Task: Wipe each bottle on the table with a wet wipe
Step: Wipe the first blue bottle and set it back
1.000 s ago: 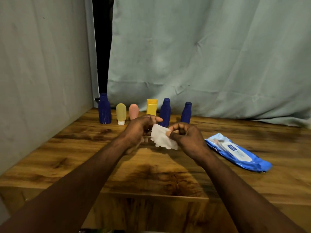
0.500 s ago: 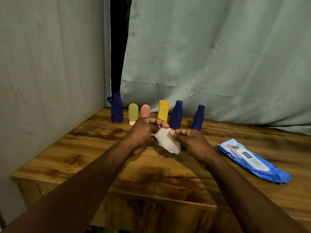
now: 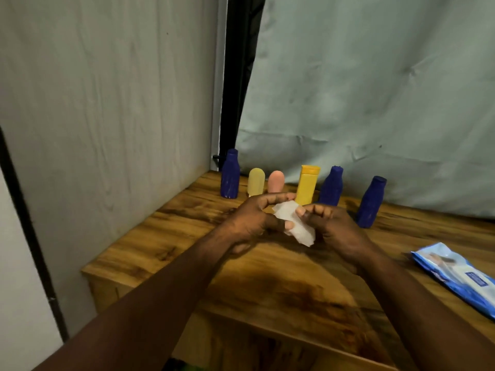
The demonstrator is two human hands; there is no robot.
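head view: the wooden counter [image 3: 187, 236] carries a blue wipe pack [image 3: 455, 277] at 4 o'clock. six upright bottles [image 3: 306, 184] line the back edge at 12 o'clock: three dark blue, one yellow, one cream, one pink. both hands pinch a crumpled white wet wipe [image 3: 294, 223] mid-frame, left hand [image 3: 251, 219] and right hand [image 3: 334, 227] gripping opposite sides.

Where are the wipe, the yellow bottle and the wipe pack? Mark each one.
wipe [image 3: 288, 213]: head view, upper part between the fingers.
yellow bottle [image 3: 306, 189]: head view, middle of the body.
wipe pack [image 3: 460, 277]: head view, middle of the top face.
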